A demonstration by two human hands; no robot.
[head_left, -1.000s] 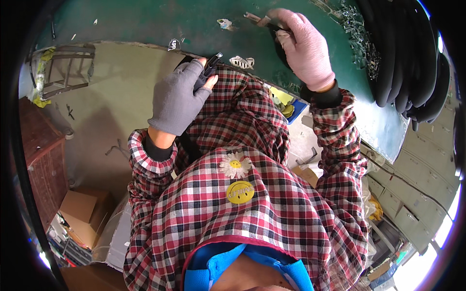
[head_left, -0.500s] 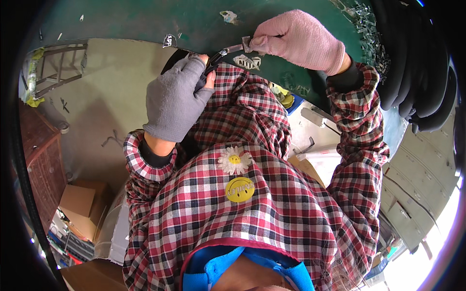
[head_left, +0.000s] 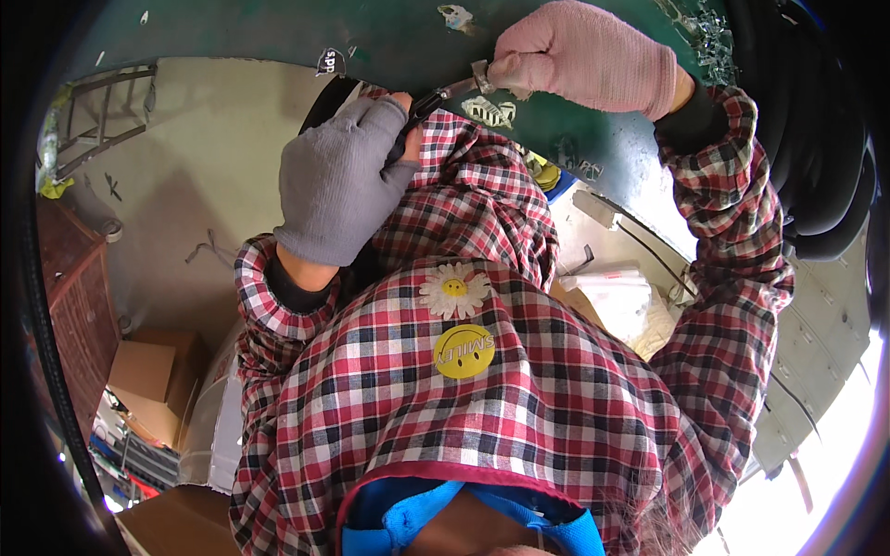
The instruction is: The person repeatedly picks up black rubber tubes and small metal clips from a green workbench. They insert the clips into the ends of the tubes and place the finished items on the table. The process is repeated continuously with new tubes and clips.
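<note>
Grey knit wraps the left hand (head_left: 348, 181); from my remote view, its fingers are clamped on a slim black piece (head_left: 425, 105). Just right of those fingers, a narrow pale strip (head_left: 461, 87) runs from the piece's end to the pink-gloved right hand (head_left: 584, 56), whose thumb and finger look pinched together on the strip's far end. I'd brace the left grip firmly, line strip and piece up so neither twists, and steer the right fingers clear of the torn sticker (head_left: 489, 112) below them on the green tabletop (head_left: 278, 28).
</note>
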